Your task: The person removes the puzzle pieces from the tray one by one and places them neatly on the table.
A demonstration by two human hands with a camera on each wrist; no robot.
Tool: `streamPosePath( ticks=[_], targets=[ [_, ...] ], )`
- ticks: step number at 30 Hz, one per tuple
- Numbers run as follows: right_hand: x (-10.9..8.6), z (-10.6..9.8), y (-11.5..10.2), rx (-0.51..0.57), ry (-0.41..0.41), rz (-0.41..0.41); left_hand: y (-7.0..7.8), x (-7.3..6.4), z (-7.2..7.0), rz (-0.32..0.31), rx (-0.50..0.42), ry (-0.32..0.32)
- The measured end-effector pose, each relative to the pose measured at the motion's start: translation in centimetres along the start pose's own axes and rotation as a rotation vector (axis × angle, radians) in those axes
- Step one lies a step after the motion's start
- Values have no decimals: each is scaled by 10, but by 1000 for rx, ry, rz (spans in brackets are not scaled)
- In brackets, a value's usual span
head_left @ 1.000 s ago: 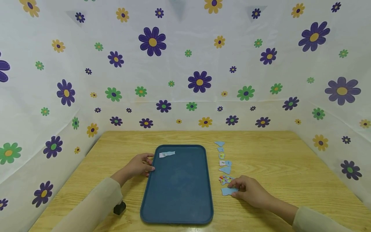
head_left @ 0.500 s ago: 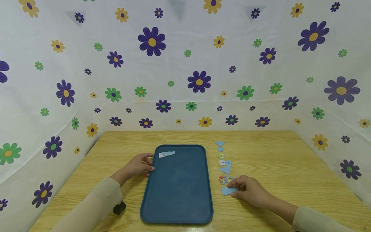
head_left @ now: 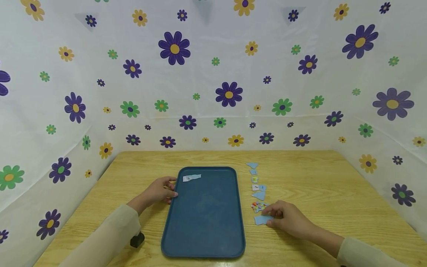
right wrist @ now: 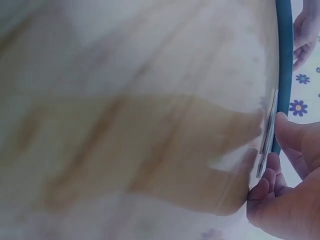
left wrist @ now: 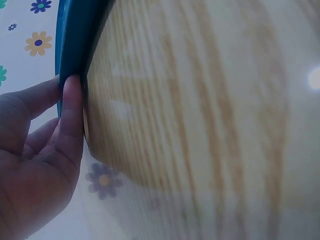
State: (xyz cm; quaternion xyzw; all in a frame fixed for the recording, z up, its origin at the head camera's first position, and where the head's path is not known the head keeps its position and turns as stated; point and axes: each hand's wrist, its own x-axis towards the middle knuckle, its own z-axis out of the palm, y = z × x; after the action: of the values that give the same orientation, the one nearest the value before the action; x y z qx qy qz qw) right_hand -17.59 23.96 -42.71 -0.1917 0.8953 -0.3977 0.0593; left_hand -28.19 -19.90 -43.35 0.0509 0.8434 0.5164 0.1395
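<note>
In the head view my left hand (head_left: 159, 190) is at the left side of a dark blue tray (head_left: 204, 222), thumb over its rim. The left wrist view shows that hand (left wrist: 47, 145) pinching the tray's edge (left wrist: 80, 40). Right of the tray, my right hand (head_left: 289, 218) holds a plain light blue jigsaw piece (head_left: 261, 220) by its right end between thumb and fingers. A multicoloured piece (head_left: 258, 207) lies just behind it, partly covered by the fingers. From the right wrist, the hand (right wrist: 295, 175) appears low against the table, with pieces seen edge-on.
A joined white-and-blue strip (head_left: 192, 178) lies in the tray's far left corner. Several more pieces, such as a blue triangle (head_left: 259, 195) and a small yellow-patterned one (head_left: 255, 180), run in a column along the tray's right. A black object (head_left: 137, 240) is by the left sleeve.
The right hand has barely shifted at the light blue piece. The left hand, the tray and the pieces stay in place.
</note>
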Motion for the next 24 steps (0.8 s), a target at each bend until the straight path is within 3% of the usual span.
streamPosePath(
  ticks=[12,24],
  targets=[
    [17,-2,-13,11,52,-13,1,1,0,-9,-1,4],
    [56,8,-34,25,59,-67,-1,1,0,-1,-6,2]
  ],
)
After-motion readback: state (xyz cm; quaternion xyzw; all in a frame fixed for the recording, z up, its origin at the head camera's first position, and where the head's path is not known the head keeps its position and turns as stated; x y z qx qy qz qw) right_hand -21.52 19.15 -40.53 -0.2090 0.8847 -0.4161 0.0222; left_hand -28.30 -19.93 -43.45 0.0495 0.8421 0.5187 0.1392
